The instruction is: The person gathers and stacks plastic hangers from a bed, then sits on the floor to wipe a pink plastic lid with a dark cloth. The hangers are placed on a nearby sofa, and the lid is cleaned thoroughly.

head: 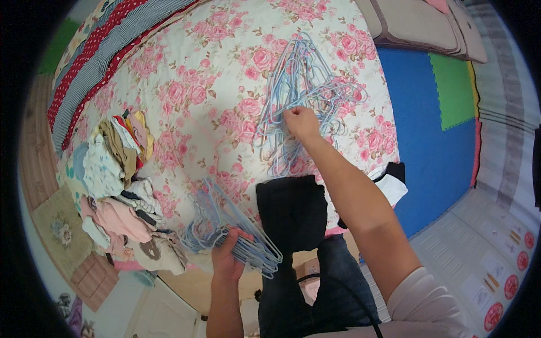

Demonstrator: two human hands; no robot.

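Observation:
A bundle of light-blue coated wire clothes hangers [249,243] is gripped in my left hand [228,255], low over the near edge of the bed. My right hand [301,122] reaches into a loose, tangled pile of similar hangers [296,80] on the rose-print bedsheet [190,55]. Its fingers are curled at one hanger in the pile and appear to pinch it, though the fingertips are partly hidden. Between my arms lies a folded black garment [291,211] at the bed's near edge.
Clothes [105,164] lie in heaps on the left of the bed. A striped, red-trimmed quilt [97,63] lies along the far left. Right of the bed are blue foam mats [427,148] and a folded beige pad [422,25]. A black-and-white garment [391,186] lies at the right edge.

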